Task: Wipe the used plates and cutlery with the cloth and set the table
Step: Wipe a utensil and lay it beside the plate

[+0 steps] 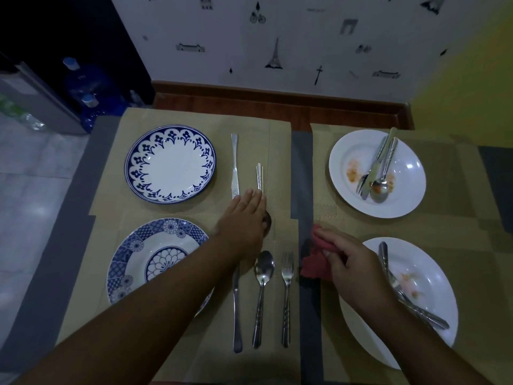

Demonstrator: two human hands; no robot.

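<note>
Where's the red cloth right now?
In the head view, the red cloth is bunched in the right hand, over the grey strip in the middle, just left of the nearer dirty white plate.

Spoon point(259, 176) bowl under left hand point(244, 219); near knife point(236, 315) blade under forearm; cloth point(312, 266) partly inside right hand point(354, 269).

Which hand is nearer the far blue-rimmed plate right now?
Left. The left hand lies just right of the far blue-rimmed plate, resting flat over a spoon. The right hand is much farther right and nearer the camera, gripping the red cloth.
</note>
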